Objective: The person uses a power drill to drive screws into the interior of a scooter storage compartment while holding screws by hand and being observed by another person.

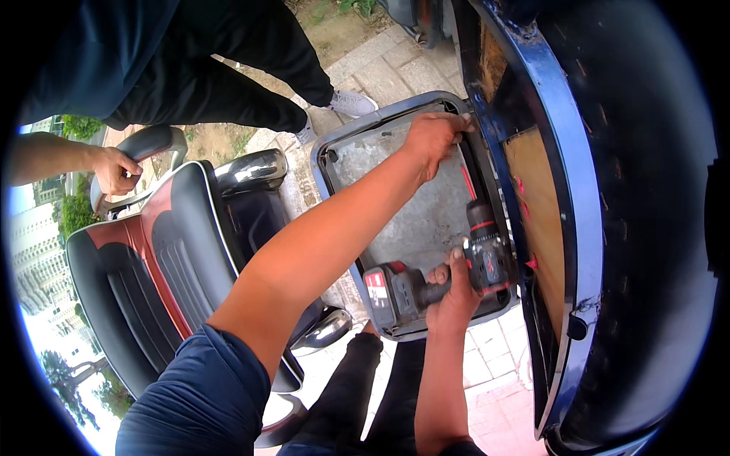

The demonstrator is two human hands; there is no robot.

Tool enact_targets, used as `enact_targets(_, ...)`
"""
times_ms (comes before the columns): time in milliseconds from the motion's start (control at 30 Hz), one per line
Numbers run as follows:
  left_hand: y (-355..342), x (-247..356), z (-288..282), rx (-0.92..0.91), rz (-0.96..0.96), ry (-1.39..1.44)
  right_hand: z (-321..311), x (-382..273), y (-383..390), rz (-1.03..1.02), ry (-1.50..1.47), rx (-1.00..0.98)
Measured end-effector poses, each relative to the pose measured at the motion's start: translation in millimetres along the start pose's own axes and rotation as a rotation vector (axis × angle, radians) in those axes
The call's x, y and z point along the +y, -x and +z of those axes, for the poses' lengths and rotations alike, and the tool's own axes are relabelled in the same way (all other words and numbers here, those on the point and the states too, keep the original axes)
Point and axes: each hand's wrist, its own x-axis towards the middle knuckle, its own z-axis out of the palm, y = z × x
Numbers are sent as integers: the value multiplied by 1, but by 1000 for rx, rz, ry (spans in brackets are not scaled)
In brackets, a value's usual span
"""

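Note:
My right hand point(452, 289) grips a black and red cordless drill point(487, 258) by its handle, with a red label on its battery. A long red bit point(467, 182) points from the drill up toward my left hand point(435, 140). My left hand has its fingers curled at the inner top right edge of a grey metal tray-like panel point(395, 209) with a rounded rim; what they hold there is hidden. Beside that panel, on the right, a dark blue metal frame point(569, 190) has a wooden board point(540, 190) inside it.
A black and red padded seat point(152, 273) with chrome parts stands at left. Another person's legs point(251, 91) in dark trousers are at upper left, their hand point(114, 171) on the seat's armrest. A large black curved body point(646, 228) fills the right. Paving point(411, 64) lies behind.

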Motion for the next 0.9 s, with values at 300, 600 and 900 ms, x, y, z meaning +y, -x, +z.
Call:
enact_targets(300,157,-64,-55,-181,53,129,-112,-63,119,46,515,-91)
enact_targets(600,280,-162,-72,6,-162,357,-49,-138,150,-310,1351,-353)
enact_targets(900,315,-204,-79,86,-53,493,58,-130,93,-388,1948,-576)
